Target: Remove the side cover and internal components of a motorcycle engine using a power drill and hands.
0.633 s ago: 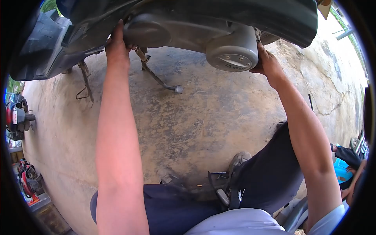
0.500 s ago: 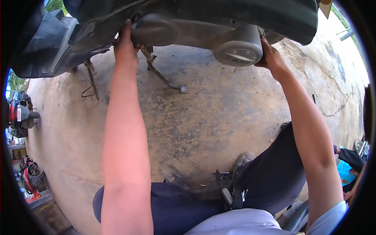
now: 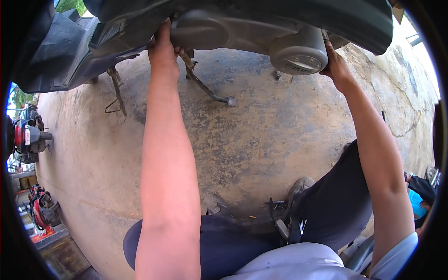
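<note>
Above the concrete floor, a long grey engine side cover (image 3: 252, 39) with a round, bolted end (image 3: 298, 60) runs along the lower side of a dark scooter (image 3: 326, 16). My left hand (image 3: 164, 56) grips its left end, thumb up against the cover and the other fingers curled beneath. At the right end, my right hand (image 3: 338, 70) holds the edge of the round part, its fingers partly hidden behind it. Just below and right of my left hand, a metal stand leg (image 3: 205, 87) reaches down toward the floor.
A thinner side stand (image 3: 115, 91) hangs farther left. My shoe (image 3: 301, 184) rests on the concrete floor (image 3: 233, 140), with small tools (image 3: 278, 202) beside it. Red-and-black machine parts (image 3: 42, 210) lie at the left edge. Another person's dark sleeve (image 3: 420, 186) shows at far right.
The whole scene has shifted rightward in the picture as my head turned slightly. Both hands keep their places at the two ends of the cover.
</note>
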Motion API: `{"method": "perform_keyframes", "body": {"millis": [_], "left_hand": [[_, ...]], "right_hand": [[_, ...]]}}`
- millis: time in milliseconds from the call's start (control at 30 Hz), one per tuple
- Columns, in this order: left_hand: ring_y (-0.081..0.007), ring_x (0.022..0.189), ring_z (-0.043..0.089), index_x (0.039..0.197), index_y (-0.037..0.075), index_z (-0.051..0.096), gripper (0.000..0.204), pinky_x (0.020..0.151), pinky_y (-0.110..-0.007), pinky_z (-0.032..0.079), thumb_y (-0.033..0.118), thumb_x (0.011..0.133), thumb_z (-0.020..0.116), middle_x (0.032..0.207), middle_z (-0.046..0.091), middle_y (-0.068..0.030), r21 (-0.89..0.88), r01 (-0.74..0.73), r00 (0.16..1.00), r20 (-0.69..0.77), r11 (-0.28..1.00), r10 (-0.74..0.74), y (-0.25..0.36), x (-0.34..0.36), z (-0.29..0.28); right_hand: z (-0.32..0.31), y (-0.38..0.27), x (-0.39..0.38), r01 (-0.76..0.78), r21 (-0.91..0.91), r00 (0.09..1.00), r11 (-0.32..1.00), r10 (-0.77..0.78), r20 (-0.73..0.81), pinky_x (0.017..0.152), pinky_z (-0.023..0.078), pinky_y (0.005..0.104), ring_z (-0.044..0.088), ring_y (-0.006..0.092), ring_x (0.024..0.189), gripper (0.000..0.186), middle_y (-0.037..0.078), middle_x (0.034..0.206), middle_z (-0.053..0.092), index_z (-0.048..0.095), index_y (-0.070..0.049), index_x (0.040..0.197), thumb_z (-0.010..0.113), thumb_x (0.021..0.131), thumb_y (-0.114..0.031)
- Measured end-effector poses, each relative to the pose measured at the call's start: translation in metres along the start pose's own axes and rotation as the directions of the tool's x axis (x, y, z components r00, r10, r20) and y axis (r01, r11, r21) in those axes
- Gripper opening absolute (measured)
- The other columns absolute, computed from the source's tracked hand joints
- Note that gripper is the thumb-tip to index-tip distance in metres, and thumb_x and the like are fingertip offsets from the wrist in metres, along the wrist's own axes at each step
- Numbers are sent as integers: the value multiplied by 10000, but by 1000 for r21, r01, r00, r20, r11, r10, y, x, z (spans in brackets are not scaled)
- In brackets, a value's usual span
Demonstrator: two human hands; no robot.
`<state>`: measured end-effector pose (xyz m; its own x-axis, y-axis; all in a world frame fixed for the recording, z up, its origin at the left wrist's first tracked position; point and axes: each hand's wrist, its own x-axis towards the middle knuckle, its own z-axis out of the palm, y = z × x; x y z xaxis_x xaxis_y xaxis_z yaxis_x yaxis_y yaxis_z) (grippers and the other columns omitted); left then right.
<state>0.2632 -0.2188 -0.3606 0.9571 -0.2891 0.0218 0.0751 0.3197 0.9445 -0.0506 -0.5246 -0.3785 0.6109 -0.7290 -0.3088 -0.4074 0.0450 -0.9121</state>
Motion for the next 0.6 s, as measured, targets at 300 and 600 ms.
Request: {"method": "perform_keyframes", "body": {"millis": [300, 600], "left_hand": [[-118, 610, 529, 1028, 130, 626, 470, 538, -287, 399, 534, 862, 800, 780, 620, 3, 9, -10, 999, 37, 1000, 9, -2, 5, -4], [-103, 697, 563, 1083, 142, 632, 519, 566, -279, 387, 574, 851, 803, 871, 644, 12, -7, -5, 1000, -9, 1000, 5, 10, 10, -17]], "right_hand": [[0, 7, 4, -55, 99, 997, 994, 60, -57, 718, 513, 298, 536, 133, 741, 605, 34, 867, 593, 667, -60, 1205, 384, 1087, -581], [27, 4, -13, -89, 39, 994, 995, 91, -58, 740, 538, 324, 580, 170, 714, 632, 64, 824, 624, 670, -36, 1042, 374, 1081, -592]]}}
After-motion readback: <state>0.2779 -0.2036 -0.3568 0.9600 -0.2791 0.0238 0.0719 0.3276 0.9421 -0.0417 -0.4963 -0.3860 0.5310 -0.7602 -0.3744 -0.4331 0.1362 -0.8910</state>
